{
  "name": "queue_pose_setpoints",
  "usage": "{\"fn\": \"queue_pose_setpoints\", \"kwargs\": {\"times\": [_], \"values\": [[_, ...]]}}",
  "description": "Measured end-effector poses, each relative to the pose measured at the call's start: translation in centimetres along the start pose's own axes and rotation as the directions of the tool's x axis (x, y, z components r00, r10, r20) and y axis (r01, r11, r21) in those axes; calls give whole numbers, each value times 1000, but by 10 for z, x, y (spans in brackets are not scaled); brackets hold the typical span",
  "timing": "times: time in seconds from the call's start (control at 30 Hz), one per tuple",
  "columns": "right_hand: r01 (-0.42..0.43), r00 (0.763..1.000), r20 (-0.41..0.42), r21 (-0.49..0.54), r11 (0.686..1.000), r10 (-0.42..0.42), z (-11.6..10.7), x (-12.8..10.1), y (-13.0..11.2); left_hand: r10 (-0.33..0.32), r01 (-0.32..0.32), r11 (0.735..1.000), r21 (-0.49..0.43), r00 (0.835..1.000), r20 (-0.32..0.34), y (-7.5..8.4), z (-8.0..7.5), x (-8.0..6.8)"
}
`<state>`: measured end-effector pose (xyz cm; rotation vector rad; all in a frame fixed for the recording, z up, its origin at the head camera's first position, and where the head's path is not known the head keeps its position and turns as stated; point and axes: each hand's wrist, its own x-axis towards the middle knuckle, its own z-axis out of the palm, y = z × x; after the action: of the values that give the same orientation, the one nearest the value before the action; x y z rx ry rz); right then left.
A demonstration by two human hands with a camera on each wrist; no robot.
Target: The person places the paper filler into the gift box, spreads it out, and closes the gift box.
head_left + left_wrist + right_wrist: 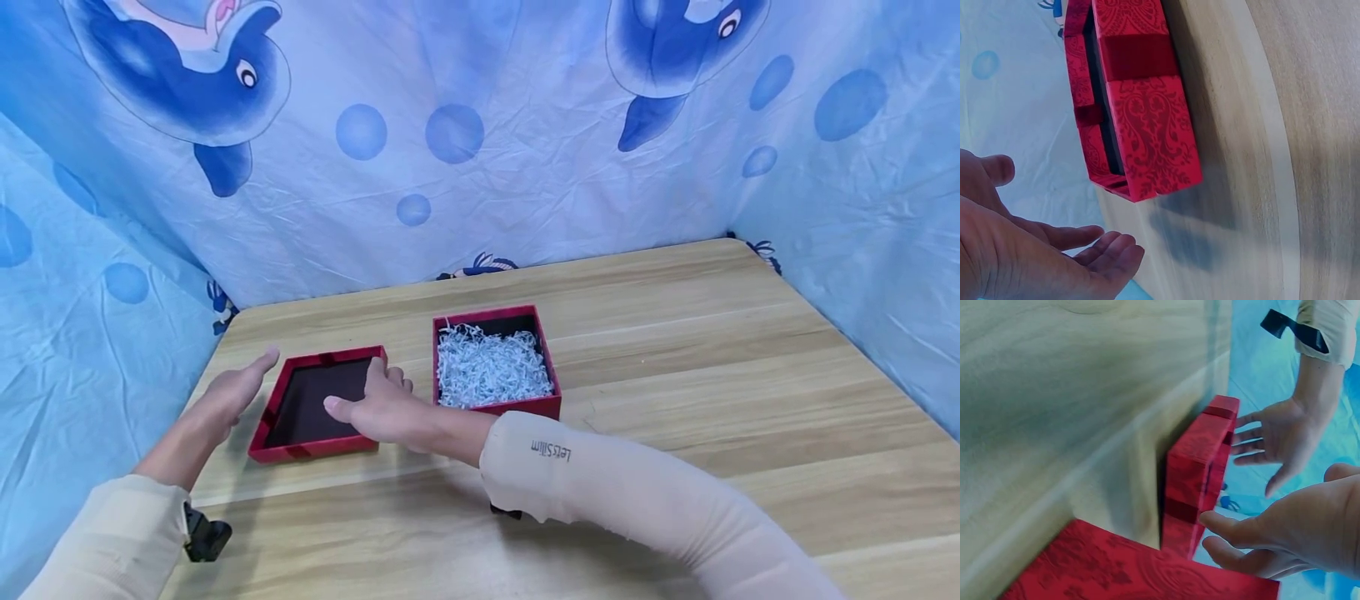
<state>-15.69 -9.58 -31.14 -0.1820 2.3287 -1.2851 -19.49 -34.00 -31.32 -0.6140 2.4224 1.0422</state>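
Hands flank a shallow red patterned cardboard box lid [318, 404] lying inside-up near the left edge of the wooden counter [675, 375]. Left hand [228, 392], fingers straight, hovers just beside its left wall without touching. Right hand [382, 408], fingers relaxed, rests at its right wall. Just right stands a red box of white shredded paper [491, 362]. Lifting it well likely calls for even pressure on opposite walls.

Wooden table [675, 375] – red lid [315, 408], shred-filled box [492, 362].
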Motion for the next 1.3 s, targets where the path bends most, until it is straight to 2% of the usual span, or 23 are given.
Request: {"fn": "queue_pose_setpoints", "kwargs": {"times": [0.2,0.37,0.6,0.77,1.3], "values": [[-82,996,-21,25,996,82,10,10,3,13,-12,999,-41,999,34,-4,2,2],[-115,992,-37,65,991,118,17,17,5,6,-3,998,-67,999,45,-6,5,4],[-128,988,-62,165,978,140,24,25,9,27,-22,995,-94,999,45,-6,10,3],[-125,987,-80,180,976,141,27,32,11,20,-16,995,-97,999,50,-6,12,2],[-134,988,-36,311,941,152,32,46,18,38,-30,991,-127,997,62,-7,17,-1]]}}
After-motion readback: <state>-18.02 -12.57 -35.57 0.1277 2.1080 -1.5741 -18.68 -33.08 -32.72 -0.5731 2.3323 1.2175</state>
